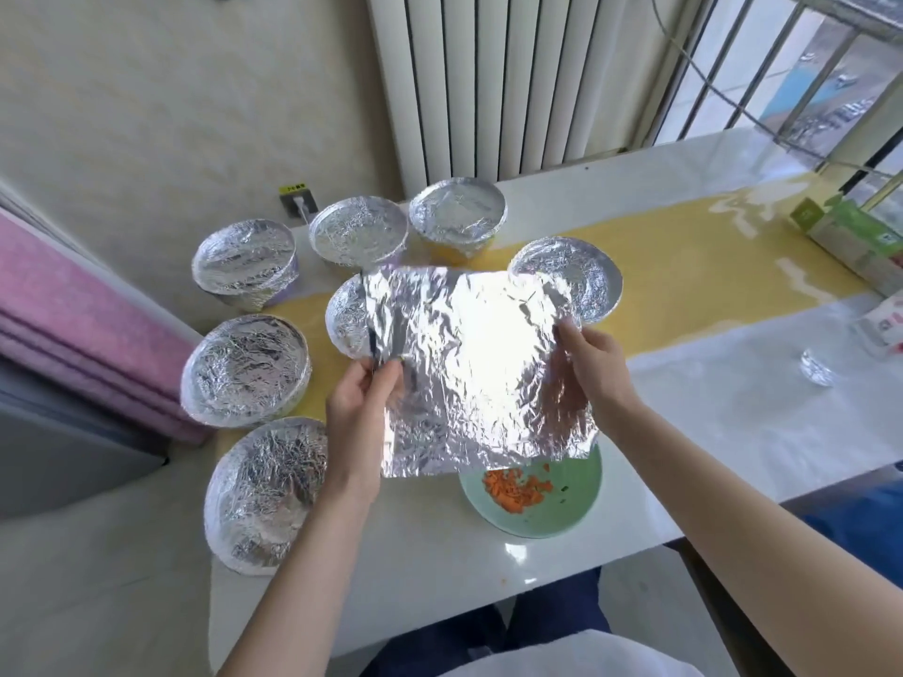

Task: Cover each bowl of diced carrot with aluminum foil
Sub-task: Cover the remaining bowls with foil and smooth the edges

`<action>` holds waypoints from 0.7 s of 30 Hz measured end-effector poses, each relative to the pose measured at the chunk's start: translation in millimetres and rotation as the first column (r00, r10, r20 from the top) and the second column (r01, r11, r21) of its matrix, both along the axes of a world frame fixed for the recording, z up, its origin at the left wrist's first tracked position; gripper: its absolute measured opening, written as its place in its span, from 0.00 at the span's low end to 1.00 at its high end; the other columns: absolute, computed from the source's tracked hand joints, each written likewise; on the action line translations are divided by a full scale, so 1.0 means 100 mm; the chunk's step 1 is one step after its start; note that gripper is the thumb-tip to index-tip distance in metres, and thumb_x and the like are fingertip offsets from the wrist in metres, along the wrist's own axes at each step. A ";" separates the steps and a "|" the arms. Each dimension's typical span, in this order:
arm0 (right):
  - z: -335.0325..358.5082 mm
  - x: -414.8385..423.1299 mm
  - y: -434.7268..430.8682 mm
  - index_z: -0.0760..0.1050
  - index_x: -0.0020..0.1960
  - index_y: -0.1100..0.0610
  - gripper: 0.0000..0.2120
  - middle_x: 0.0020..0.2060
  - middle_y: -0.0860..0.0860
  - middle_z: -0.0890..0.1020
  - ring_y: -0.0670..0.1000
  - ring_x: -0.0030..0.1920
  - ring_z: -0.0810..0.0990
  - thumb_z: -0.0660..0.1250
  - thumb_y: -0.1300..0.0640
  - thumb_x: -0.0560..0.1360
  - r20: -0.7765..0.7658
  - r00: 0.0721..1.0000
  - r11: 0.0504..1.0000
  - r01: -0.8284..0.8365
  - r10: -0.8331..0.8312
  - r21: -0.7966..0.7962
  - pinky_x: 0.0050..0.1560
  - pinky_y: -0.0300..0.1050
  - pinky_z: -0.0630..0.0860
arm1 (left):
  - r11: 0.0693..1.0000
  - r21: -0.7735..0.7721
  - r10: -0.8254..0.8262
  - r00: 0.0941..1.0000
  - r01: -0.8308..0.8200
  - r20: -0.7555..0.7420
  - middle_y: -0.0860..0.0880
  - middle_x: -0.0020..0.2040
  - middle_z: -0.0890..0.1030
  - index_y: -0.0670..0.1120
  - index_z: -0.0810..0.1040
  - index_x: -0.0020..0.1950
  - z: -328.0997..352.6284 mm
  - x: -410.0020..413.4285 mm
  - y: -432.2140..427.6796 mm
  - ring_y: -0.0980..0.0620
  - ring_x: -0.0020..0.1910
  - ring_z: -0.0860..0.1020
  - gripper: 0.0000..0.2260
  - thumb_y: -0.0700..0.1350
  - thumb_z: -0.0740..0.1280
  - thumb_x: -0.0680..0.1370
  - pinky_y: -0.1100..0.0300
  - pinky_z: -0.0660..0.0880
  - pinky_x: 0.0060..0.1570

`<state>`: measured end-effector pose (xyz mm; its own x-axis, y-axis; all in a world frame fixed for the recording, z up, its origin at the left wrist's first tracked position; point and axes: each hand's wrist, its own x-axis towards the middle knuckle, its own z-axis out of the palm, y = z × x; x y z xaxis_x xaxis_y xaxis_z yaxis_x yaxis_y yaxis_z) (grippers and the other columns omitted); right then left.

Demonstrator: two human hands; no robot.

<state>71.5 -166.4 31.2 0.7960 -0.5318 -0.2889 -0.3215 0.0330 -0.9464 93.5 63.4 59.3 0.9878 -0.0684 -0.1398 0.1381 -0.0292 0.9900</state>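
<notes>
Head view looks down on a white worktop (733, 432) with a yellow strip (684, 285) running across it. Both hands are up over the worktop, set apart, holding a crinkled sheet of foil (469, 368) spread between them. The left hand (359, 408) pinches the sheet's left edge between thumb and fingers. The right hand (593, 364) grips the right edge, thumb on top and fingers curled under. The sheet is held roughly flat, shiny side up, and catches a bright glare in its middle.

Just under the sheet's near edge sits a green bowl (562, 510), uncovered, with diced carrot (515, 488) in a small heap inside. The foil hides the far part of this bowl; whether it touches the rim cannot be told.

Seven foil-covered bowls (247, 371) stand round the far and left side of the worktop: three in a row near the wall, two down the left edge, one to the right behind the sheet, and one mostly hidden by the sheet's left corner.

Well off to the right lie a small crumpled ball of foil (816, 366), a green-and-white box (860, 232) and part of a packet (884, 329). A white radiator (488, 80) stands behind the worktop, beside a barred window (806, 80).
</notes>
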 end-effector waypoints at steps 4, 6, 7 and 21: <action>-0.23 -0.21 -0.01 0.70 0.35 0.62 0.21 0.26 0.57 0.70 0.50 0.26 0.68 0.59 0.47 0.79 -0.061 0.997 0.975 0.038 -0.053 -0.217 0.27 0.42 0.64 | 0.993 0.114 -0.010 0.999 0.014 -0.036 0.48 0.31 0.69 0.41 0.72 0.40 -0.38 -0.17 0.00 0.51 0.30 0.65 0.13 0.48 0.61 0.79 0.63 0.64 0.28; -0.34 -0.31 -0.02 0.66 0.32 0.59 0.22 0.24 0.56 0.69 0.51 0.22 0.68 0.57 0.46 0.80 -0.094 0.994 0.956 0.025 -0.054 -0.294 0.25 0.43 0.65 | 0.979 0.198 -0.038 0.998 0.046 -0.046 0.50 0.28 0.67 0.43 0.70 0.38 -0.56 -0.26 0.00 0.53 0.26 0.62 0.14 0.48 0.59 0.80 0.61 0.60 0.24; -0.39 -0.35 -0.03 0.64 0.31 0.57 0.23 0.23 0.55 0.68 0.51 0.22 0.68 0.56 0.46 0.80 -0.116 0.992 0.943 0.015 -0.056 -0.333 0.25 0.45 0.66 | 0.969 0.243 -0.039 0.998 0.050 -0.049 0.50 0.28 0.66 0.43 0.70 0.38 -0.64 -0.31 -0.01 0.54 0.25 0.62 0.14 0.48 0.58 0.81 0.61 0.60 0.23; -0.73 -0.79 -0.12 0.65 0.31 0.59 0.25 0.24 0.56 0.71 0.54 0.27 0.71 0.51 0.46 0.81 -0.290 0.953 0.907 -0.045 -0.087 -0.419 0.32 0.50 0.71 | 0.914 0.401 -0.010 0.994 0.053 -0.109 0.44 0.27 0.70 0.39 0.69 0.42 -1.05 -0.76 -0.16 0.53 0.21 0.66 0.13 0.43 0.54 0.82 0.60 0.66 0.21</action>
